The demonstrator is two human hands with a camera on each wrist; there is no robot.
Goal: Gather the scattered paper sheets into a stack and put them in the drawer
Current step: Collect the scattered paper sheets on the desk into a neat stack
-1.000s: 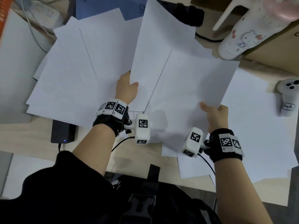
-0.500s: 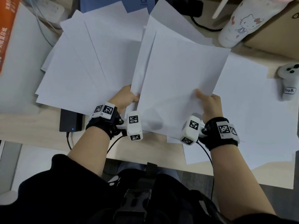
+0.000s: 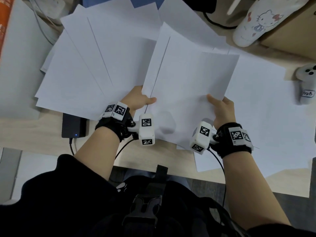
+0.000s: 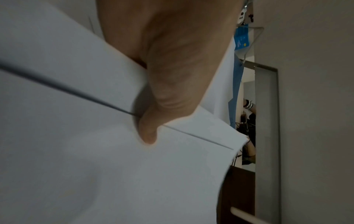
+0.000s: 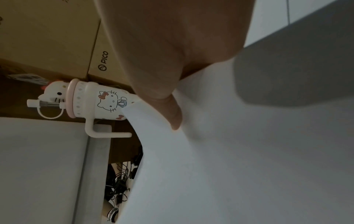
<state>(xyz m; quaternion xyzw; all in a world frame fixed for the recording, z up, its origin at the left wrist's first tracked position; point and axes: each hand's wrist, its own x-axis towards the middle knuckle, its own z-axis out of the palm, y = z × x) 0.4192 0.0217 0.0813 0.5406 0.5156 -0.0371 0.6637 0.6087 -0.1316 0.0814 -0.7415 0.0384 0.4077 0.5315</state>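
I hold a few white paper sheets (image 3: pixel 188 86) overlapped above the desk. My left hand (image 3: pixel 142 101) pinches their near left corner, thumb on top, also seen in the left wrist view as a thumb on held sheets (image 4: pixel 95 151). My right hand (image 3: pixel 220 108) pinches the near right edge of the top sheet (image 5: pixel 229 151), thumb on top. More sheets (image 3: pixel 95 65) lie fanned on the desk at the left, and others (image 3: pixel 266 117) lie flat at the right. No drawer shows in any view.
A white cartoon-cat bottle (image 3: pixel 256 23) stands at the back right beside a cardboard box (image 3: pixel 294 40). A white controller (image 3: pixel 306 82) lies at the right edge. A black power adapter (image 3: pixel 73 125) sits near the front left. The wooden desk edge (image 3: pixel 136 158) runs below my wrists.
My right hand has brought its sheet leftward over the sheets in my left hand, so the two bundles now overlap more closely. Both hands drew a little nearer to me.
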